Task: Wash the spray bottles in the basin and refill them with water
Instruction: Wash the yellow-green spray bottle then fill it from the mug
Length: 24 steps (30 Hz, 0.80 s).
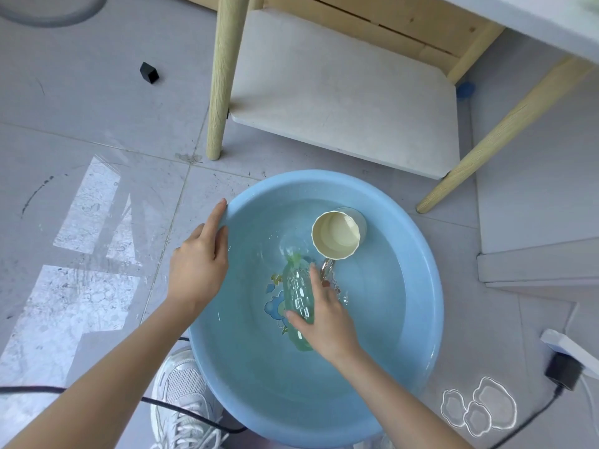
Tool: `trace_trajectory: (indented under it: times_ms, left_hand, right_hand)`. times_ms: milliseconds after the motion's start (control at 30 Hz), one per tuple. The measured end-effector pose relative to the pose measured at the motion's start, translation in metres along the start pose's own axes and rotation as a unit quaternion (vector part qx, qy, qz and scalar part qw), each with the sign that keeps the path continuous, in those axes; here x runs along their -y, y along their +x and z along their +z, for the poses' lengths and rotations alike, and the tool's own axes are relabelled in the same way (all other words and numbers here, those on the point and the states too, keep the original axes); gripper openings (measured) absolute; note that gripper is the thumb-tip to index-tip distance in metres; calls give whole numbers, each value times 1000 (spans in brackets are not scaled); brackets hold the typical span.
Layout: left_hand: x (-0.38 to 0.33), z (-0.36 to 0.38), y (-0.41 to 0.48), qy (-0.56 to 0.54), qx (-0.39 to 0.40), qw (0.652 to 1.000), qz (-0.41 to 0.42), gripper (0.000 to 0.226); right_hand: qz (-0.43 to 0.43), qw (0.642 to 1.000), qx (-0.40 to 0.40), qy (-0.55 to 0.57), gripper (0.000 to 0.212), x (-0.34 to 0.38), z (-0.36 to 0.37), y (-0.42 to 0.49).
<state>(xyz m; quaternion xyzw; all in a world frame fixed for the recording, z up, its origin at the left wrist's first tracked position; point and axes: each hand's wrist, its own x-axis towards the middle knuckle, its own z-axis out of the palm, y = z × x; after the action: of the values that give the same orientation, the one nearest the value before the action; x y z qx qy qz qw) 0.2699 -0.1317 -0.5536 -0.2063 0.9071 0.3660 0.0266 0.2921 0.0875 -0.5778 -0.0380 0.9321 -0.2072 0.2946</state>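
A round blue basin (418, 254) full of water stands on the floor. A translucent green spray bottle (296, 286) lies under the water near its middle, neck pointing away from me. My right hand (324, 315) grips the bottle's body from the right, thumb across its lower part. My left hand (201, 257) holds the basin's left rim, the forefinger stretched along the edge. A cream cup (337, 234) floats tilted at the far side of the basin. A small clear item (327, 267) lies in the water beside my right fingers; I cannot tell what it is.
A wooden stand with pale legs (223, 76) and a white shelf (343, 92) rises behind the basin. My white shoe (181, 400) and a black cable (194, 416) lie at the near left. A plug and power strip (564, 367) sit right. Water puddles (479, 406) spot the floor.
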Motion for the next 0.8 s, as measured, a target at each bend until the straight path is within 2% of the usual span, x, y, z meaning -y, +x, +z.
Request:
trace_trajectory:
  times_ms: [800]
  left_hand:
    - [0,-1,-1,-2,3,1000,-5,48]
  right_hand:
    - [4,1000,2,-7,95,-2,2,0]
